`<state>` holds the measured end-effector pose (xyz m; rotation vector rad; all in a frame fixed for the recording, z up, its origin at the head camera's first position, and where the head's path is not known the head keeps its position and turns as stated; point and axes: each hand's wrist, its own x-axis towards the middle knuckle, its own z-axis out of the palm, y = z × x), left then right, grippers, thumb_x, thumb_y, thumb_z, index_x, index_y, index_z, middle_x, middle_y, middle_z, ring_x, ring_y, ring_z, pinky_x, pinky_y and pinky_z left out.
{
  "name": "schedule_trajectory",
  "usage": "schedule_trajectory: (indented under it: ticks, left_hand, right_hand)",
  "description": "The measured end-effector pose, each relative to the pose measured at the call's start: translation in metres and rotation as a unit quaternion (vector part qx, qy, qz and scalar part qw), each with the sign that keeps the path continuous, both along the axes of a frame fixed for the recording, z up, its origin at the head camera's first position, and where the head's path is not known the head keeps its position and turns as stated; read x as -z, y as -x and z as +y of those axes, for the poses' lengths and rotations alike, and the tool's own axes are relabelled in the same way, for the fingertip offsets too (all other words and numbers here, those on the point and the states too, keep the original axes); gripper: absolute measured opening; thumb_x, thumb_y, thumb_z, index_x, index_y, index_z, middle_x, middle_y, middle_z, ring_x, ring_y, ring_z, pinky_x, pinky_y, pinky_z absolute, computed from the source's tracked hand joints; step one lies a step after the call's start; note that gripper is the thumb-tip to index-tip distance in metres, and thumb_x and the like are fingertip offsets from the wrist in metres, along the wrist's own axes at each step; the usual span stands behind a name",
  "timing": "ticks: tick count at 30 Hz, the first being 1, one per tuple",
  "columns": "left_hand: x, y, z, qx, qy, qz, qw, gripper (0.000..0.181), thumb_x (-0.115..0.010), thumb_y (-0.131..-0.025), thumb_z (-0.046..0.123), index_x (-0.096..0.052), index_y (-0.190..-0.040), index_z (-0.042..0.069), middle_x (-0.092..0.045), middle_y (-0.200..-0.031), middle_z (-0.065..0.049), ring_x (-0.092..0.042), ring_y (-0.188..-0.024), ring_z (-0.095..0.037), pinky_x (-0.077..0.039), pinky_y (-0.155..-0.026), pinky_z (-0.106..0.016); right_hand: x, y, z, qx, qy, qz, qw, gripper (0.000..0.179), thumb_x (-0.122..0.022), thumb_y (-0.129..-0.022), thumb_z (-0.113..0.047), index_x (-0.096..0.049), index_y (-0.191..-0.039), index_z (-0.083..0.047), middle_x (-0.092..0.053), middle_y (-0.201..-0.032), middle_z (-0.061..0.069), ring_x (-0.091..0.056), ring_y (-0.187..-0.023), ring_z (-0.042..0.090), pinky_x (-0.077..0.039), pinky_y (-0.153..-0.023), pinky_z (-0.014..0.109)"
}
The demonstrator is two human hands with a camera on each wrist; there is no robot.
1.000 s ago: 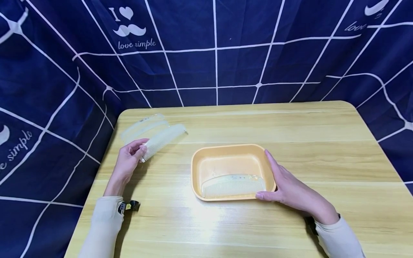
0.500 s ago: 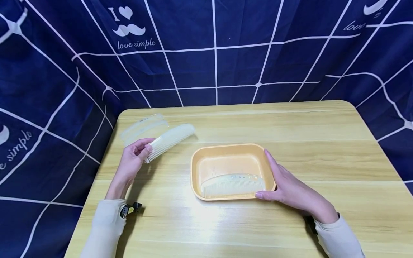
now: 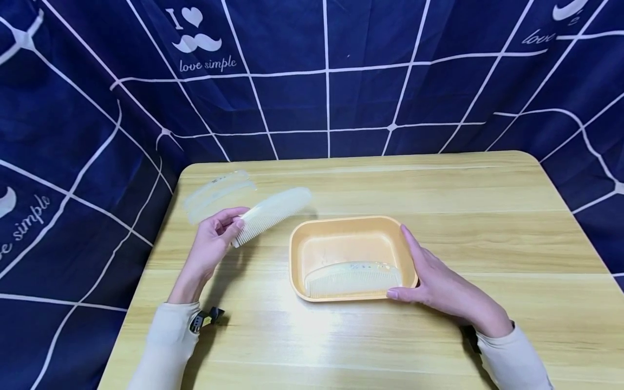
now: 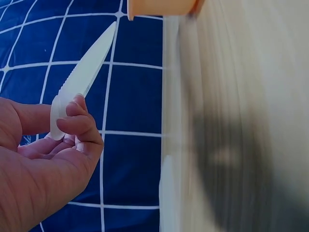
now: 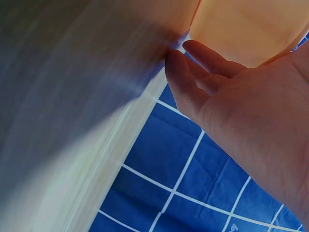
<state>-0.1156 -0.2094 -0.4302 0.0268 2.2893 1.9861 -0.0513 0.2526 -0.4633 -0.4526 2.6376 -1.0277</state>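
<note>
The left hand (image 3: 214, 235) pinches a pale comb (image 3: 277, 211) by one end above the worktop (image 3: 478, 233), near at least one translucent comb (image 3: 216, 187) by the far-left corner; the right hand (image 3: 441, 284) grasps the orange tray (image 3: 351, 244), another comb (image 3: 353, 280) inside.

The tray (image 3: 341, 245) sits on the table (image 3: 478, 216), 1 comb (image 3: 353, 281) inside — left of it the held comb (image 3: 275, 214), flat pieces (image 3: 219, 189) farther left and behind.

Combs (image 3: 277, 213), tray (image 3: 352, 244) smooth plastic; tabletop (image 3: 468, 227) glossy wood-grain; backdrop (image 3: 361, 103) cloth.
</note>
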Motion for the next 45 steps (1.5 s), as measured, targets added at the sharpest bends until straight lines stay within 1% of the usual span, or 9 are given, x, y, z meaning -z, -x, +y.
schedule_trajectory:
  ticks: [7,12,17,24,30,34,38,40,45]
  left_hand:
    - [-0.006,-0.007,0.014,0.024,0.004,-0.003,0.9997,0.032,-0.059,-0.103,0.003,-0.061,-0.134,-0.005,-0.069,-0.101,0.001,-0.065,-0.09,-0.009,-0.054,-0.074,-0.02]
    - [-0.009,-0.011,0.025,0.046,-0.003,-0.007,0.9989,0.032,-0.059,-0.102,0.003,-0.062,-0.134,-0.002,-0.069,-0.106,-0.008,-0.066,-0.092,-0.014,-0.056,-0.076,-0.023]
    - [-0.012,-0.015,0.037,0.071,-0.001,-0.015,0.9974,0.031,-0.059,-0.102,0.005,-0.064,-0.133,0.003,-0.068,-0.107,-0.014,-0.066,-0.091,-0.017,-0.056,-0.074,-0.024]
    - [-0.005,-0.016,0.054,0.104,0.025,-0.009,0.9942,0.029,-0.059,-0.103,0.007,-0.066,-0.131,0.005,-0.068,-0.103,-0.011,-0.061,-0.082,-0.015,-0.05,-0.069,-0.022]
    - [-0.003,-0.018,0.068,0.124,0.036,-0.008,0.9916,0.029,-0.06,-0.103,0.008,-0.068,-0.13,0.008,-0.062,-0.093,-0.007,-0.052,-0.075,-0.013,-0.044,-0.065,-0.021]
    - [-0.002,-0.018,0.074,0.142,0.042,0.001,0.989,0.029,-0.06,-0.103,0.009,-0.067,-0.131,0.006,-0.06,-0.092,-0.008,-0.054,-0.077,-0.015,-0.046,-0.066,-0.022]
    - [0.0,-0.019,0.08,0.155,0.045,0.009,0.9868,0.029,-0.06,-0.104,0.011,-0.067,-0.132,0.007,-0.061,-0.092,-0.009,-0.055,-0.079,-0.018,-0.047,-0.067,-0.023]
    - [0.001,-0.019,0.083,0.163,0.047,0.01,0.9854,0.029,-0.06,-0.104,0.011,-0.067,-0.132,0.007,-0.06,-0.092,-0.008,-0.055,-0.079,-0.019,-0.047,-0.067,-0.023]
    - [0.003,-0.02,0.091,0.191,0.053,0.015,0.9801,0.029,-0.059,-0.105,0.012,-0.066,-0.132,0.007,-0.057,-0.089,-0.005,-0.052,-0.079,-0.019,-0.045,-0.067,-0.023]
  right_hand:
    - [0.001,0.001,0.0,-0.002,-0.001,0.002,1.0,0.134,-0.085,-0.077,-0.058,0.015,-0.163,-0.031,-0.02,-0.167,0.022,-0.03,-0.148,0.044,-0.03,-0.113,0.067]
    - [0.001,0.001,0.0,-0.002,-0.001,-0.001,1.0,0.134,-0.085,-0.078,-0.057,0.016,-0.163,-0.031,-0.018,-0.168,0.022,-0.028,-0.149,0.045,-0.029,-0.114,0.068]
    - [0.0,0.001,0.0,-0.002,0.0,-0.003,1.0,0.134,-0.085,-0.078,-0.058,0.016,-0.162,-0.033,-0.019,-0.167,0.022,-0.029,-0.149,0.044,-0.029,-0.114,0.068]
    - [0.0,0.0,-0.001,-0.001,-0.002,-0.007,1.0,0.134,-0.084,-0.078,-0.059,0.016,-0.162,-0.032,-0.017,-0.168,0.021,-0.027,-0.15,0.044,-0.028,-0.114,0.068]
    - [0.0,0.001,-0.001,-0.003,-0.003,-0.001,1.0,0.134,-0.085,-0.078,-0.057,0.015,-0.163,-0.03,-0.021,-0.166,0.023,-0.031,-0.148,0.044,-0.03,-0.113,0.067]
    - [0.0,0.001,-0.001,-0.003,-0.005,0.002,1.0,0.134,-0.085,-0.078,-0.058,0.015,-0.163,-0.03,-0.022,-0.166,0.024,-0.031,-0.147,0.044,-0.03,-0.114,0.067]
    - [0.001,0.001,-0.002,-0.001,-0.002,-0.006,1.0,0.134,-0.085,-0.078,-0.057,0.015,-0.163,-0.03,-0.018,-0.167,0.022,-0.028,-0.149,0.044,-0.028,-0.114,0.068]
    - [0.001,0.001,-0.002,-0.001,-0.001,-0.008,1.0,0.134,-0.085,-0.078,-0.057,0.015,-0.163,-0.03,-0.017,-0.168,0.022,-0.027,-0.149,0.044,-0.028,-0.114,0.068]
    - [0.001,0.001,-0.002,-0.001,0.002,0.0,1.0,0.135,-0.086,-0.077,-0.055,0.015,-0.163,-0.029,-0.021,-0.166,0.024,-0.031,-0.147,0.044,-0.03,-0.113,0.067]
